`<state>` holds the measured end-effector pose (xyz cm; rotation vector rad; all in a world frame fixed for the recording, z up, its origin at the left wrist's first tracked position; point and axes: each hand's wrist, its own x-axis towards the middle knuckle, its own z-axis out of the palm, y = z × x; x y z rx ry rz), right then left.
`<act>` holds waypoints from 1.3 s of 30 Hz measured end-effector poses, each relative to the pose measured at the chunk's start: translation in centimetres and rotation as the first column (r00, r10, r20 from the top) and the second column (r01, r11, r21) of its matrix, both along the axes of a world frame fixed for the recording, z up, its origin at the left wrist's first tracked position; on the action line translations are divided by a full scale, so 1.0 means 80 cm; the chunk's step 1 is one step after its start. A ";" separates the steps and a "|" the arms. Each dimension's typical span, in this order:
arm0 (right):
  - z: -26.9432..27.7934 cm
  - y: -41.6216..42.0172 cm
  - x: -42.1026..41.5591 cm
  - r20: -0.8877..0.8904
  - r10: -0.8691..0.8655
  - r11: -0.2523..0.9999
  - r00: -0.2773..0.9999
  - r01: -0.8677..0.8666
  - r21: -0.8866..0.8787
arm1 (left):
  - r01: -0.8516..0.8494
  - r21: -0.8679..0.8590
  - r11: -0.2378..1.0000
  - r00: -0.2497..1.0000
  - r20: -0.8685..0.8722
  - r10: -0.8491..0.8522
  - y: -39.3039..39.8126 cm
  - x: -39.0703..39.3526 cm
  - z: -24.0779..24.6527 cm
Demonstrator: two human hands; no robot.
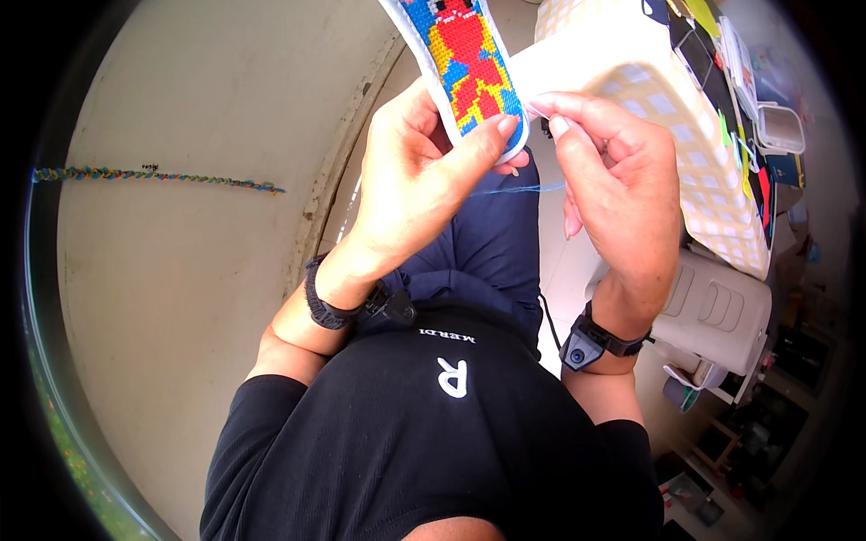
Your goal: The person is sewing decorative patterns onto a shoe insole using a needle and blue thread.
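Observation:
My left hand [433,169] holds a cross-stitched insole [473,67] by its rounded lower end, thumb on the stitched face and fingers behind. The insole has a white bound edge and a red, yellow and blue pattern; its upper end runs out of view. Just right of that rounded end, my right hand [609,162] pinches a thin, pale strand or needle between thumb and index finger; which of the two cannot be told. A light blue thread [517,190] stretches below the insole between the two hands.
At the right stands a table with a checked cloth [710,196], bearing a phone [695,57], a clear plastic box [781,128] and papers. Below it is a beige plastic seat or case [717,304]. A braided multicolored cord [162,176] hangs along the pale wall [169,304] at left.

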<state>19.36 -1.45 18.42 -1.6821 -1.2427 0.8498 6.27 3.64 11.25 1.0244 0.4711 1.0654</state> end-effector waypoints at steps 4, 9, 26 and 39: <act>-0.003 0.001 0.000 -0.033 0.001 1.000 0.999 -0.001 -0.008 | -0.012 0.025 1.000 1.000 -0.017 0.012 0.000 0.000 -0.003; -0.011 0.007 0.005 -0.016 0.015 1.000 1.000 -0.015 -0.025 | -0.130 0.225 0.966 0.983 -0.096 0.155 0.001 0.009 -0.015; -0.080 0.015 0.045 -0.822 0.178 0.944 0.541 -0.329 -0.012 | 0.345 0.008 0.938 0.930 -0.138 -0.341 0.041 -0.030 -0.019; -0.116 0.034 0.085 -0.871 0.164 0.980 -0.463 -0.025 0.198 | 0.400 -0.133 0.907 0.912 -0.043 -0.408 0.017 -0.026 -0.010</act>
